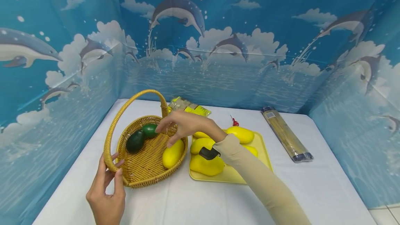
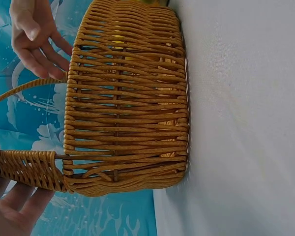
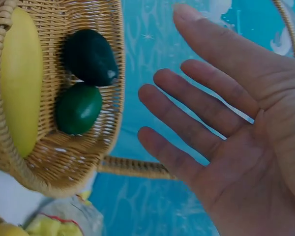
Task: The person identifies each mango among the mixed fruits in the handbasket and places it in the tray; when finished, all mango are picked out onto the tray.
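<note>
My left hand (image 1: 107,193) holds the lower end of the handle of a woven wicker basket (image 1: 149,182), thumb on one side and fingers on the other. Inside the basket lie a dark avocado (image 1: 135,141), a smaller green fruit (image 1: 150,130) and a yellow mango (image 1: 171,157). Above the basket's right side hovers my right hand (image 1: 190,123), with nothing in it. Its spread fingers and bare palm show in the right wrist view. Just right of the basket, several yellow mangoes (image 1: 207,165) sit on a yellow tray (image 1: 231,179), partly hidden by my right forearm.
Behind the basket and tray lies a yellow-and-clear packet (image 1: 190,107). A small red-wrapped lollipop (image 1: 234,122) is at the tray's far edge. A long packaged bundle of sticks (image 1: 285,133) lies to the right. Dolphin-printed curtains (image 1: 200,79) enclose the white table (image 1: 328,186).
</note>
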The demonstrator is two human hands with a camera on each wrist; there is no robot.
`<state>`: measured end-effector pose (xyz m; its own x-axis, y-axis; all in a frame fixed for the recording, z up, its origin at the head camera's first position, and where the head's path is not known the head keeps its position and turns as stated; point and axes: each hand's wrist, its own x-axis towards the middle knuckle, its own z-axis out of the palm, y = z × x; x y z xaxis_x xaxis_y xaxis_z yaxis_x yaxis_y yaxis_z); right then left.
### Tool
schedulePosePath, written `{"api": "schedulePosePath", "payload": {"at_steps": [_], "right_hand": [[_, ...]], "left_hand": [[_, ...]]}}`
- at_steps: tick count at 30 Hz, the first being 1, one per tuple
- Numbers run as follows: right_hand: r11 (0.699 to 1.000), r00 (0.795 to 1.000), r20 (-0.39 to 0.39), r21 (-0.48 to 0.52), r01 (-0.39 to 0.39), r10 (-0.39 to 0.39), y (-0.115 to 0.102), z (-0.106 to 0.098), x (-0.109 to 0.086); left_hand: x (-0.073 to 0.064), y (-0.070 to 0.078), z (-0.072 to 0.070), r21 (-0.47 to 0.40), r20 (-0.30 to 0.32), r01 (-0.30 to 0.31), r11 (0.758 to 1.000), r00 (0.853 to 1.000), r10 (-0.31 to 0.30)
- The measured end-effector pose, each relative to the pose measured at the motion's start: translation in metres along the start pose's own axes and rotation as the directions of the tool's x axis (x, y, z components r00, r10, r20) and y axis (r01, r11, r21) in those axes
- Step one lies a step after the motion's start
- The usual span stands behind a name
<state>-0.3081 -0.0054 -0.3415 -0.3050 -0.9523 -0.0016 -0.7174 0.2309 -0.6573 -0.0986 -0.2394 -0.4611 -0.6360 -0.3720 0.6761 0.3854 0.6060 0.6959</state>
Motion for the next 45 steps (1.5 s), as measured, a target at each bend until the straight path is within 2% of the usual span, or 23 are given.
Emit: {"api": "schedulePosePath", "payload": {"at_steps": [4, 8, 12, 19, 23, 28, 34, 36, 41, 45], "right_hand": [[0.999, 0.997, 0.071, 0.046, -0.022, 0.018, 0.012, 0.002, 0.017], [0.991, 0.984, 0.162, 0.097, -0.090, 0.074, 0.024, 0.006, 0.031], [0.979, 0.957, 0.257, 0.112, -0.170, 0.137, 0.034, 0.014, 0.043], [0.938, 0.890, 0.389, 0.145, -0.316, 0.239, 0.047, 0.030, 0.057], [0.924, 0.862, 0.436, 0.149, -0.352, 0.258, 0.052, 0.036, 0.061], [0.930, 0.840, 0.460, 0.076, -0.359, 0.287, 0.056, 0.040, 0.062], [0.934, 0.840, 0.434, -0.014, -0.356, 0.327, 0.060, 0.042, 0.059], [0.939, 0.848, 0.426, -0.008, -0.345, 0.315, 0.062, 0.042, 0.059], [0.953, 0.885, 0.386, 0.047, -0.299, 0.259, 0.063, 0.042, 0.060], [0.956, 0.902, 0.361, 0.080, -0.281, 0.235, 0.058, 0.039, 0.061]], "left_hand": [[0.001, 0.003, -0.001, 0.015, 0.021, 0.029, 0.999, 0.999, -0.030], [0.000, 0.003, -0.001, 0.024, 0.033, 0.048, 0.999, 0.998, -0.049], [0.000, 0.003, 0.000, 0.022, 0.028, 0.042, 0.999, 0.999, -0.043], [0.001, 0.003, 0.001, 0.008, 0.013, 0.011, 1.000, 1.000, -0.011], [0.001, 0.003, 0.001, 0.006, 0.010, 0.014, 1.000, 1.000, -0.014], [0.001, 0.004, 0.002, -0.004, 0.007, 0.006, 1.000, 1.000, -0.006], [0.000, 0.004, 0.000, 0.010, 0.023, 0.034, 0.999, 0.999, -0.034], [-0.001, 0.004, -0.001, 0.016, 0.028, 0.045, 0.999, 0.999, -0.046], [0.000, 0.005, -0.001, 0.017, 0.018, 0.043, 0.999, 0.999, -0.043], [0.000, 0.005, -0.002, 0.017, 0.018, 0.043, 0.999, 0.999, -0.043]]}}
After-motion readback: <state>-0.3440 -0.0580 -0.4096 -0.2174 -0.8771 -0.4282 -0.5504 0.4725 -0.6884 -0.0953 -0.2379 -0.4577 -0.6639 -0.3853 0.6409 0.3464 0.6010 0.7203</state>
